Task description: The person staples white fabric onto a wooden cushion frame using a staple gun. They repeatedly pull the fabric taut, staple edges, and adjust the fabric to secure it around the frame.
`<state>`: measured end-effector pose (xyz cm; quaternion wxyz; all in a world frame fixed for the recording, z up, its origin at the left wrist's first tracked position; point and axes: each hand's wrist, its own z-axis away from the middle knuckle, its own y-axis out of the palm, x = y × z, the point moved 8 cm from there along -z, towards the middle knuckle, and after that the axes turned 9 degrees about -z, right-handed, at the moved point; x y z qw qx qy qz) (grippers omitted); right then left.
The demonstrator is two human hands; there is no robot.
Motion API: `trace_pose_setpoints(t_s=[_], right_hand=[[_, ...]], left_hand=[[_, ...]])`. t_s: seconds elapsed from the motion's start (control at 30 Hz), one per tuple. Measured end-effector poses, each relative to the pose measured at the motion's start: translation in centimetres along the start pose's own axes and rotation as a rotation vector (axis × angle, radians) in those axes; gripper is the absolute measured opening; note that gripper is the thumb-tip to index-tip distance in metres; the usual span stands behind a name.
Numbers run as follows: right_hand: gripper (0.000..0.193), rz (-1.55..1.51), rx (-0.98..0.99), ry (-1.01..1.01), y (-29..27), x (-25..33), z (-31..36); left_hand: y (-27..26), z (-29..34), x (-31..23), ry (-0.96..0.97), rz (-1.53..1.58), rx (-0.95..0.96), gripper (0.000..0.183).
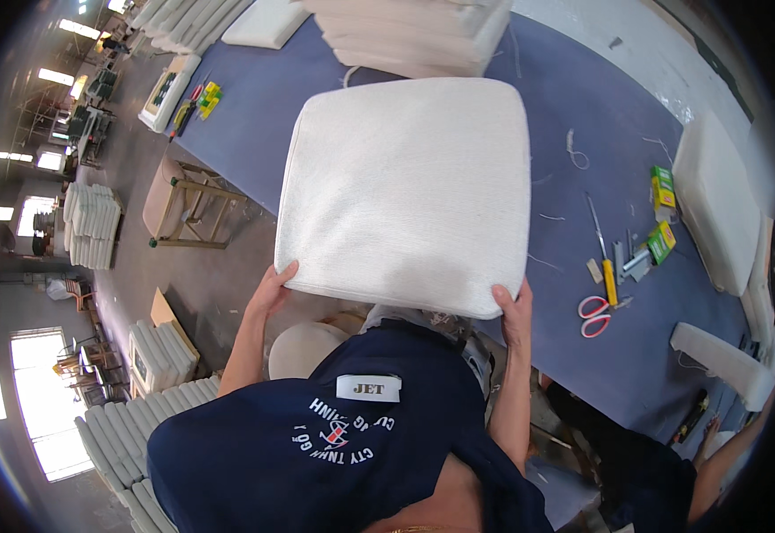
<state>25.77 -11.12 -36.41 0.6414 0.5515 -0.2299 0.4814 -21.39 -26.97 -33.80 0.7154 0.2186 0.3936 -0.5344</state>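
A white fabric seat cushion [410, 182], squarish with rounded corners and piped edges, is held up in front of me above the near edge of the blue-grey table. My left hand [272, 289] grips its near left corner, thumb on top and the other fingers beneath. At the near right corner, my right hand [516, 311] clasps it the same way. The cushion's underside is hidden. To the right of it on the table lie red-handled scissors [595, 317], a yellow-handled screwdriver [609, 280] and metal staple strips [634, 264].
A stack of pale cushions [414, 35] stands at the table's far side. Green-and-yellow boxes [663, 191] and another white cushion [716, 200] are at the right. A co-worker's arm [725, 466] reaches in at lower right. A stool frame [194, 204] stands on the floor leftward.
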Motion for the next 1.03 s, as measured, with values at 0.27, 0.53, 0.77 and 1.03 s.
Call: trace_pose_setpoints(t_s=[0.27,0.53,0.77,1.03], right_hand=[[0.069,0.445,-0.152,0.046,9.6,-11.2,-0.6],[0.066,1.000,-0.302,-0.267,15.4,-5.6,-6.0],[0.064,1.192,-0.414,-0.230,15.2,-10.6,-8.3],[0.072,1.184,-0.457,-0.226,16.4,-9.9,-8.9]], left_hand=[[-14.0,-15.2,-5.8,0.355,-0.552,-0.561,0.072],[-4.6,-31.5,-15.5,0.527,-1.229,-0.634,0.071],[-4.9,-36.4,-16.9,0.436,-1.160,-0.504,0.054],[-6.9,-40.5,-16.4,0.328,-1.093,-0.308,0.057]])
